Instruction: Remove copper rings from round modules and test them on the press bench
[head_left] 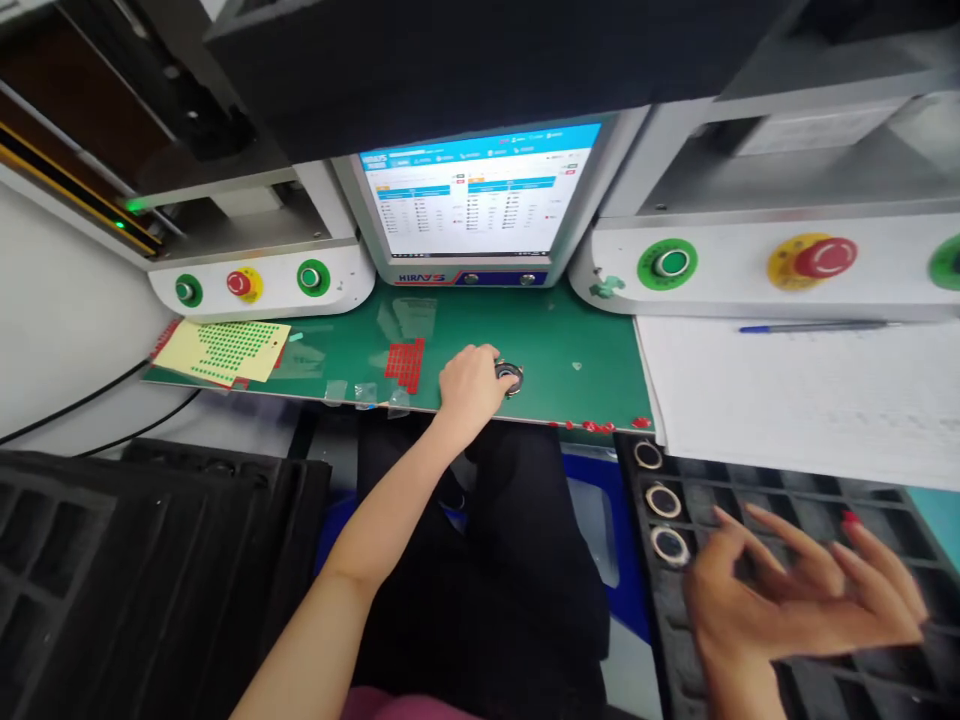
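On the green work surface, my left hand has its fingers closed on a small round black part, near the front edge. At the lower right, my right hand hovers over a black compartment tray with its fingers spread and nothing between them; a bit of red shows on one fingertip. Three round parts with pale rims, one of them the ring part, sit in the tray's left column, left of my right hand.
A screen stands behind the green surface, between panels with green buttons and red knobs. Red stickers and a yellow sheet lie left. Papers with a pen lie right. Black trays are stacked lower left.
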